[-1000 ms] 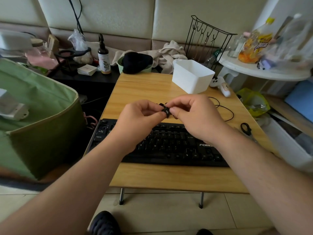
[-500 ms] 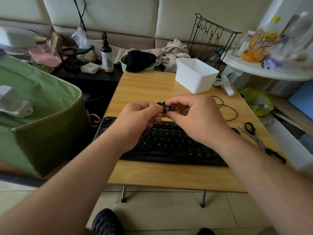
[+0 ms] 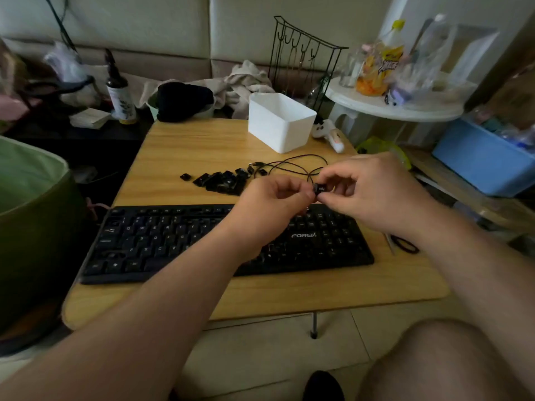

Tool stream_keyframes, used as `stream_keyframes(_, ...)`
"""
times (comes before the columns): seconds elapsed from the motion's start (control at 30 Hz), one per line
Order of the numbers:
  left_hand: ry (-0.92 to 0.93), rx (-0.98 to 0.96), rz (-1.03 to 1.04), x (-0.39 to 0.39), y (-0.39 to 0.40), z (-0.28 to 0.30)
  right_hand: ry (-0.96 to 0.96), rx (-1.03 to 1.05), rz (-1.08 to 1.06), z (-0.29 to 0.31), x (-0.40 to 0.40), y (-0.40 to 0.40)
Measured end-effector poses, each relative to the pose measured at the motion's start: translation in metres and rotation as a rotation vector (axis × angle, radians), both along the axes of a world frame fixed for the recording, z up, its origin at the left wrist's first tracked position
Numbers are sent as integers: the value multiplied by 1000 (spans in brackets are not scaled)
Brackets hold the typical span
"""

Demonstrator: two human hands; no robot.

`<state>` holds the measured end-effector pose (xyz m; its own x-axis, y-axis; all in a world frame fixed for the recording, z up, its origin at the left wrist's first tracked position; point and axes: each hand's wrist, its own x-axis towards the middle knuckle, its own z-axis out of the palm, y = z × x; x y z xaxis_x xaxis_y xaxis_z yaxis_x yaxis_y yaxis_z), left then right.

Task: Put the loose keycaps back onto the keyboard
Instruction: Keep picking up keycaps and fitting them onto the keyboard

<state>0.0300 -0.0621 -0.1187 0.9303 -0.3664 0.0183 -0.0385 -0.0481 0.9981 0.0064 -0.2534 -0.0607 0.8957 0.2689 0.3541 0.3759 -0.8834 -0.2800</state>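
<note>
Small wooden tabletop [image 3: 179,140] on thin metal legs over pale floor tiles; padded wall behind, dim light. White bin [image 3: 279,123] stands at the tabletop's 1 o'clock; black cable [image 3: 292,164] loops just in front of it. Green fabric basket [image 3: 31,215] crowds the 9 o'clock edge; white side table [image 3: 399,107] with bottles at 2 o'clock. Scissors [image 3: 404,244] lie near the 3 o'clock edge.

Bare wood runs along the 6 o'clock edge in front of the black keyboard [image 3: 162,244] and at 11 o'clock.

Loose keycaps [image 3: 220,180], black and glossy, lie heaped between keyboard and cable, one apart to the left. Both hands are raised over the keyboard's right half: left hand [image 3: 269,209] and right hand [image 3: 373,192], fingers curled, pinch one keycap [image 3: 320,187] between them; pale legend faces up, unreadable.
</note>
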Motion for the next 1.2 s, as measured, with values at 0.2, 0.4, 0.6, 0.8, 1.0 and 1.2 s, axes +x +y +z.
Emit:
stream_keyframes(0.2, 87, -202, -15, 0, -40, 1, -68, 50, -70, -7, -2, -27)
stream_keyframes(0.4, 43, -138, 24, 2, -53, -1, -32, 85, -20, -11, -4, -40)
stream_keyframes(0.6, 90, -161, 4, 4, -55, -8, -27, 231, -97, -32, -7, -47)
stream_keyframes(0.8, 183, -321, 31, 4, -61, -13, -93, 294, -142, -48, -10, -43)
stream_keyframes(1.0, 243, -315, 45, 8, -64, -16, -141, 237, -64, -54, -12, -43)
stream_keyframes(1.2, 170, -213, 14, 8, -66, -19, -143, 196, -89, -56, -12, -49)
